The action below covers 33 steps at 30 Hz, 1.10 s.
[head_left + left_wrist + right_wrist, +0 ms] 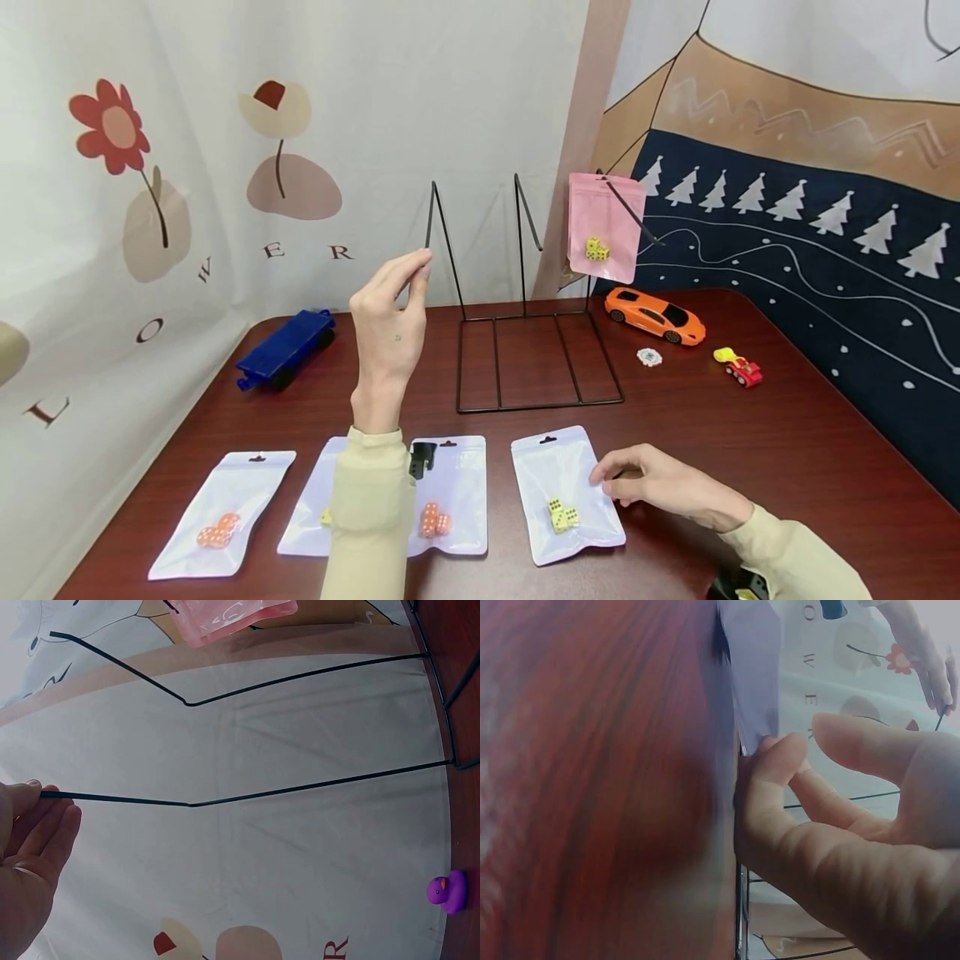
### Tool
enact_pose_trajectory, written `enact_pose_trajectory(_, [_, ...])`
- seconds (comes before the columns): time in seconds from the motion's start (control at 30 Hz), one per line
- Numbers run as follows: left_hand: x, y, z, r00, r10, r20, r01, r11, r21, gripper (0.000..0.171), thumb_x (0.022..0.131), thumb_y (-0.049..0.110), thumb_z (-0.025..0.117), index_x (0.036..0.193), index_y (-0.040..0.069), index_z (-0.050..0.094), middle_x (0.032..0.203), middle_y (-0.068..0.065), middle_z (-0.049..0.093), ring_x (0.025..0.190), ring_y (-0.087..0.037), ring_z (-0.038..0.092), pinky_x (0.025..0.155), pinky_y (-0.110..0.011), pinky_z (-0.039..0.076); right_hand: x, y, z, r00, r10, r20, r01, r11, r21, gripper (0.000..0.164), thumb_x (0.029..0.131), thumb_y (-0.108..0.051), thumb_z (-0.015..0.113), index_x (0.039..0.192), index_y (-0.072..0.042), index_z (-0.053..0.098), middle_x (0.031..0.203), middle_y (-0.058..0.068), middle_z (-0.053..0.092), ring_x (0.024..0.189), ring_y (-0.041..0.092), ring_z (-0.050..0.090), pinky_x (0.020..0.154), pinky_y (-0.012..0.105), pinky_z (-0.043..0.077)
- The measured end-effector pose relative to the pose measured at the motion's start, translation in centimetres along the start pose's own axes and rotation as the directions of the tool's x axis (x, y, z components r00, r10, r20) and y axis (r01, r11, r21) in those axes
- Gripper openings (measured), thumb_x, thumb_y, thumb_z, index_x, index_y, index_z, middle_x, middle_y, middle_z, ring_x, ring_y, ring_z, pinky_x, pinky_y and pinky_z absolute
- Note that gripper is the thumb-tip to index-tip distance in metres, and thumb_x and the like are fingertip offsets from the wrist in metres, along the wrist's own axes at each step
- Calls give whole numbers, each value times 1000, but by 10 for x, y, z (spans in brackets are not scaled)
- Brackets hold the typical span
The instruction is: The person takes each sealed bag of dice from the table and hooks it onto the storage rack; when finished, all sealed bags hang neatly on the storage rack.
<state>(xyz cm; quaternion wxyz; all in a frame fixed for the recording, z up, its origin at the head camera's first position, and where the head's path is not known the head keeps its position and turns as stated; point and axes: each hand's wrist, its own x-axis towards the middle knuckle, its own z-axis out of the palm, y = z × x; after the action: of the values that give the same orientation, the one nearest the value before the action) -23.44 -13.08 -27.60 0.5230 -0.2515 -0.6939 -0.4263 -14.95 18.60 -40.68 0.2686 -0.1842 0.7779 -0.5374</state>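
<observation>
A black wire rack (540, 407) with three raised prongs stands on the table. My left hand (390, 325) is raised and pinches the tip of its left prong (112, 799) between thumb and fingers. From the right prong hangs a pink zip bag (626, 217) with yellow dice (597, 249) inside. Low on the right, my right hand (660, 485) touches the right edge of a white zip bag (553, 462) lying flat, which contains yellow dice (561, 517). In the right wrist view, its fingertips (786, 756) meet the bag's edge while the thumb stands apart.
Left along the front lie more zip bags: one (243, 483) with orange dice, one (307, 508) partly behind my left sleeve, another (465, 467) with orange dice. Farther back are a blue toy trailer (281, 346), orange car (660, 317), poker chip (649, 357), small red vehicle (742, 370) and purple duck (450, 894).
</observation>
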Motion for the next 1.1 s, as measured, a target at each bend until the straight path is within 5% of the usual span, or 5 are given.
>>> enact_pose_trajectory(0.2, [0,0,0,1000,1,2,-1,1000,9,16,89,-1,64,103,-1,73,100,-10,70,92,-23,67,83,-27,53,-2,0,0,1000,12,-11,-11,997,75,22,92,-11,60,107,3,65,98,11,58,82,22,53,65,27,48])
enact_pose_trajectory(0.6, [-1,0,-1,1000,8,5,-8,1000,11,16,89,-1,64,103,-1,72,100,-11,70,92,-24,67,83,-27,53,0,1,5,986,-86,-142,97,992,75,21,81,-5,71,97,6,62,82,11,61,74,17,58,63,26,53])
enact_pose_trajectory(1.1, [-1,1,-1,1000,8,13,-8,1000,2,17,90,0,64,105,-2,72,102,-12,69,94,-22,66,83,-26,52,0,-1,4,990,-78,-116,85,995,57,23,83,-6,70,103,4,63,92,12,61,79,20,60,65,24,52])
